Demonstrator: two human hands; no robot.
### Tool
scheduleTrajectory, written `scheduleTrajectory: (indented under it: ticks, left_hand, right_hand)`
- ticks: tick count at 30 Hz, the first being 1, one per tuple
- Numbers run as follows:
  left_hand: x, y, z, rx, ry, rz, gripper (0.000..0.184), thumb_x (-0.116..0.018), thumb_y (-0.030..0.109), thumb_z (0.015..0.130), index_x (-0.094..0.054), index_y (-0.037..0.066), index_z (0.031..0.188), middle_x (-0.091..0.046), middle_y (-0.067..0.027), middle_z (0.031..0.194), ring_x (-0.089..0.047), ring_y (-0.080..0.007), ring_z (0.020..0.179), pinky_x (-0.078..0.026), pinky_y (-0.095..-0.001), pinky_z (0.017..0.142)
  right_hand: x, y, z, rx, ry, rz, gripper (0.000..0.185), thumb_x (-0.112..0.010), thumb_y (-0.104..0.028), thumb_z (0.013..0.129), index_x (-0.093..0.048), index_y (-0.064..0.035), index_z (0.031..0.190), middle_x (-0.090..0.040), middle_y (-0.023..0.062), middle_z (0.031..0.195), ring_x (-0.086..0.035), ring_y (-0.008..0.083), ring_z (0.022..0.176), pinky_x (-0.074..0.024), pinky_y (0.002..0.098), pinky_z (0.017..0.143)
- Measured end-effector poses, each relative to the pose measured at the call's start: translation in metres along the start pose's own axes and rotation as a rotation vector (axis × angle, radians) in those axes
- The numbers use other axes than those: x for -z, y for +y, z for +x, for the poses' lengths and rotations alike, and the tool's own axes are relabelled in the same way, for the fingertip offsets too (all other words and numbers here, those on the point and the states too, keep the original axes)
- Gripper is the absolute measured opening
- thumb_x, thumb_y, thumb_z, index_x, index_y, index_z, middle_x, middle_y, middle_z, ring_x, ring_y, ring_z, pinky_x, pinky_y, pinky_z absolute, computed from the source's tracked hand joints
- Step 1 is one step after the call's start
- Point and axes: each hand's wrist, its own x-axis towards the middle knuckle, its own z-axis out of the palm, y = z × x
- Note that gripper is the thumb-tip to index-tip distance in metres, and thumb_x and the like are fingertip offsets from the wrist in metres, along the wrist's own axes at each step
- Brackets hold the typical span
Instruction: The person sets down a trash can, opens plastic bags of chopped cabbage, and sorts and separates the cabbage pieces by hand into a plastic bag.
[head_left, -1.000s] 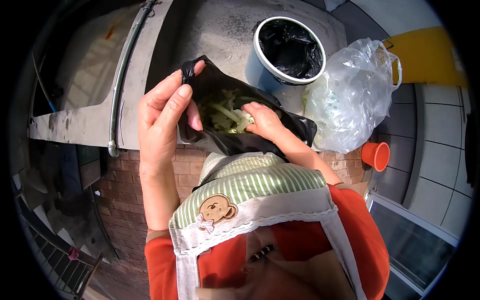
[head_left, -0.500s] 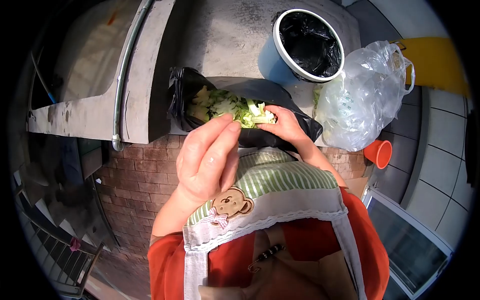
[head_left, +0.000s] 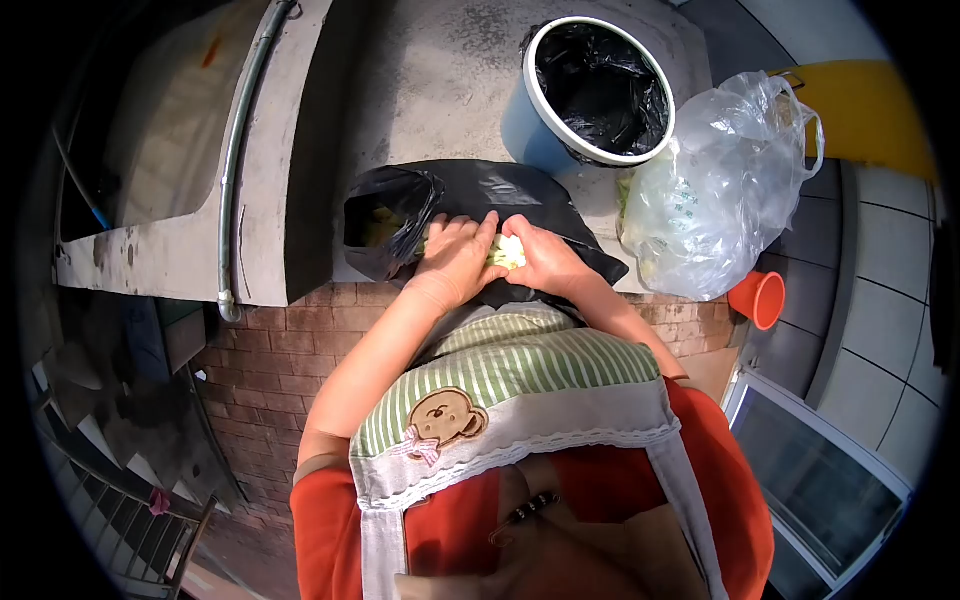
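Observation:
A bunch of celery [head_left: 508, 252], its pale cut ends showing, lies at the opening of a black plastic bag [head_left: 510, 190]. My right hand [head_left: 545, 262] is closed around the stalk ends. From the other side, my left hand [head_left: 455, 258] presses down over the bunch, fingers wrapped over it and close to the bag's edge. Both hands almost meet, and most of the leaves are hidden under the left hand and the bag's folds.
Behind the bag, a blue bin [head_left: 535, 125] with a black liner stands on the concrete ledge [head_left: 430, 110]. To the right sits a clear plastic bag [head_left: 700, 200], and below it an orange pot [head_left: 760, 300]. A metal pipe [head_left: 235, 170] runs along the left wall.
My left hand has come down from its raised position onto the celery. The black bag has folded over more of the leaves, and my right hand has shifted slightly left with the stalks.

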Motion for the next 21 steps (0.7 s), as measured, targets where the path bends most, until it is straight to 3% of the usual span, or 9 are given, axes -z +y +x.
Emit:
scheduleTrajectory:
  ticks: [3,6,7,9,10,14,17,18,21]
  left_hand:
    - [-0.003,0.0,-0.002,-0.075,0.22,-0.016,0.052,-0.073,0.031,0.079,-0.052,0.005,0.118,-0.055,-0.015,0.119,-0.053,-0.0339,0.112,-0.04,-0.0465,0.098]
    - [0.009,0.0,-0.006,0.156,0.128,-0.101,0.03,-0.069,0.02,0.082,-0.054,0.003,0.101,-0.052,-0.018,0.098,-0.058,-0.0374,0.092,-0.05,-0.0432,0.074]
    - [-0.01,-0.016,-0.007,0.052,0.219,-0.145,0.022,-0.065,0.018,0.084,-0.057,0.001,0.096,-0.056,-0.021,0.096,-0.06,-0.0383,0.088,-0.05,-0.046,0.073]
    - [-0.016,-0.022,-0.014,0.075,0.024,-0.049,0.018,-0.061,0.018,0.087,-0.061,0.0,0.091,-0.06,-0.0247,0.094,-0.062,-0.0379,0.087,-0.05,-0.0475,0.072]
    - [-0.015,-0.02,-0.009,0.263,-0.367,-0.055,0.022,-0.058,0.02,0.088,-0.065,0.0,0.089,-0.064,-0.0263,0.093,-0.063,-0.0381,0.087,-0.051,-0.0462,0.076]
    - [-0.02,-0.023,-0.003,0.354,-0.684,-0.038,0.05,-0.063,0.024,0.086,-0.053,0.0,0.128,-0.061,-0.0256,0.114,-0.059,-0.0391,0.107,-0.049,-0.0409,0.093]
    - [-0.01,-0.024,-0.001,0.187,0.026,-0.284,0.106,-0.079,0.029,0.072,-0.012,0.006,0.151,-0.039,-0.0262,0.142,-0.039,-0.0398,0.13,-0.035,-0.0412,0.108]
    - [-0.009,-0.023,0.003,0.039,0.296,-0.159,0.102,-0.08,0.028,0.071,-0.019,0.005,0.149,-0.042,-0.0251,0.14,-0.039,-0.0398,0.131,-0.035,-0.0426,0.108]
    - [0.001,-0.019,0.015,-0.078,0.275,-0.173,0.085,-0.078,0.035,0.071,-0.037,0.001,0.138,-0.049,-0.0249,0.13,-0.048,-0.0369,0.123,-0.038,-0.0426,0.105]
  right_hand:
    - [0.014,-0.001,-0.002,-0.066,-0.139,-0.014,0.08,-0.075,-0.02,0.071,-0.035,-0.004,0.138,-0.058,0.0239,0.119,-0.055,0.0399,0.112,-0.0452,0.0438,0.093]
    - [0.018,0.014,0.003,-0.138,0.137,-0.135,0.097,-0.074,-0.022,0.073,-0.018,-0.0041,0.15,-0.048,0.0244,0.135,-0.05,0.0364,0.122,-0.0421,0.0408,0.1]
    - [0.02,0.021,0.006,-0.164,0.26,-0.082,0.094,-0.074,-0.024,0.074,-0.021,-0.0043,0.149,-0.049,0.0256,0.133,-0.051,0.0378,0.12,-0.0427,0.0414,0.099]
    - [0.024,0.026,0.014,-0.203,0.445,0.001,0.09,-0.074,-0.025,0.075,-0.024,-0.004,0.147,-0.053,0.0267,0.128,-0.054,0.0398,0.115,-0.0446,0.043,0.096]
    - [0.027,0.021,0.016,-0.247,0.483,0.004,0.083,-0.074,-0.026,0.076,-0.029,-0.0031,0.143,-0.056,0.0265,0.123,-0.058,0.0414,0.108,-0.0461,0.0445,0.093]
    - [0.029,0.006,0.013,-0.179,0.374,0.114,0.059,-0.073,-0.028,0.077,-0.043,-0.0069,0.124,-0.066,0.0218,0.097,-0.063,0.0401,0.095,-0.0478,0.0448,0.082]
    - [0.019,0.002,0.007,-0.093,0.192,0.098,0.054,-0.074,-0.02,0.077,-0.047,-0.0091,0.122,-0.065,0.0195,0.099,-0.063,0.0365,0.095,-0.0475,0.0409,0.081]
    - [0.014,0.0,0.006,-0.111,0.178,0.047,0.055,-0.074,-0.019,0.076,-0.046,-0.0102,0.123,-0.065,0.0197,0.1,-0.062,0.037,0.096,-0.0475,0.0413,0.081]
    - [0.005,-0.006,0.004,-0.108,0.15,-0.01,0.059,-0.074,-0.018,0.074,-0.046,-0.0136,0.126,-0.064,0.0202,0.105,-0.06,0.0382,0.1,-0.0474,0.0431,0.083]
